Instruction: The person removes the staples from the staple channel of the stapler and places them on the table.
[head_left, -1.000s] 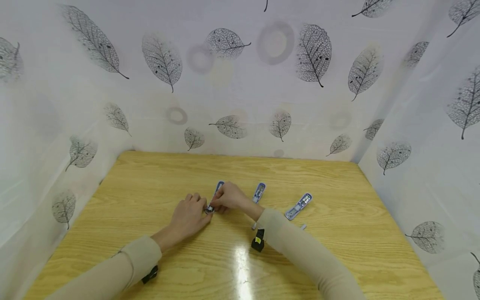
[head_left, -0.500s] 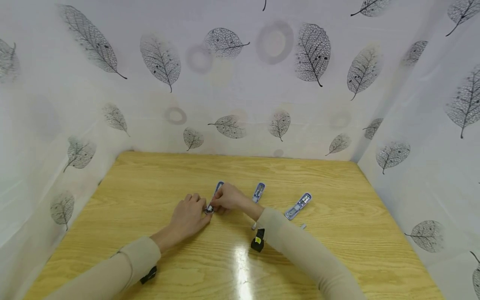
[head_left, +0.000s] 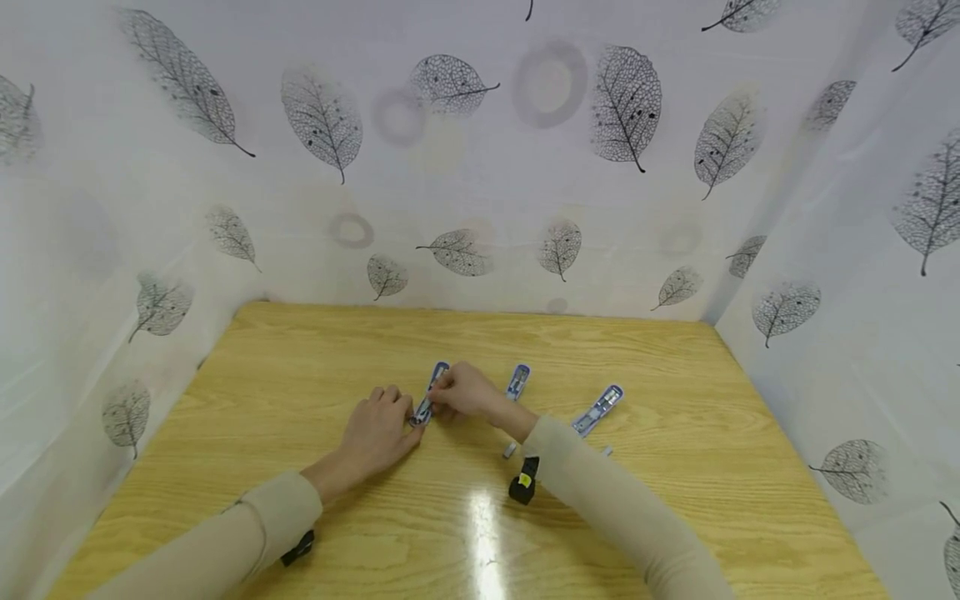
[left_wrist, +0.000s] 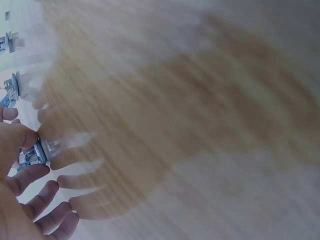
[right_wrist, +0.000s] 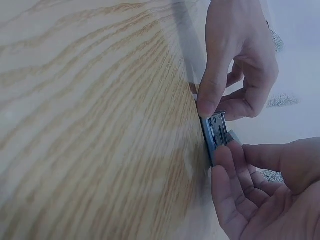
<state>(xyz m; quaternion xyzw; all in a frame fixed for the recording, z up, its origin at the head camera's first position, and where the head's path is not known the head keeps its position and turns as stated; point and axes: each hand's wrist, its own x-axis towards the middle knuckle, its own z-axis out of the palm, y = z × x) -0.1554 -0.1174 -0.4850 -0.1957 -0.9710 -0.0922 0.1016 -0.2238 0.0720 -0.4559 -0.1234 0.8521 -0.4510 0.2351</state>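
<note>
A slim blue stapler [head_left: 422,411] with its metal inner parts showing lies on the wooden table. My left hand [head_left: 377,435] grips its near end between thumb and forefinger, while the other fingers rest spread on the table. Over the middle of the same stapler, my right hand [head_left: 467,392] has its thumb and fingertips pinched together at the metal part. In the right wrist view the stapler [right_wrist: 216,131] shows between both hands, and a small grey block stands just beyond the right fingertips. Exactly what those fingertips pinch is partly hidden. The left wrist view shows the stapler's end [left_wrist: 34,156] between thumb and forefinger.
Two similar staplers lie to the right, one [head_left: 518,381] partly behind the right wrist and another [head_left: 598,408] farther right. Small grey pieces, one [head_left: 510,450] and another [head_left: 607,451], lie nearer on the table [head_left: 337,342]. Leaf-patterned sheeting [head_left: 480,192] encloses the table.
My right hand has shifted slightly up and right along the stapler, uncovering more of its near end. The left hand has stayed in place.
</note>
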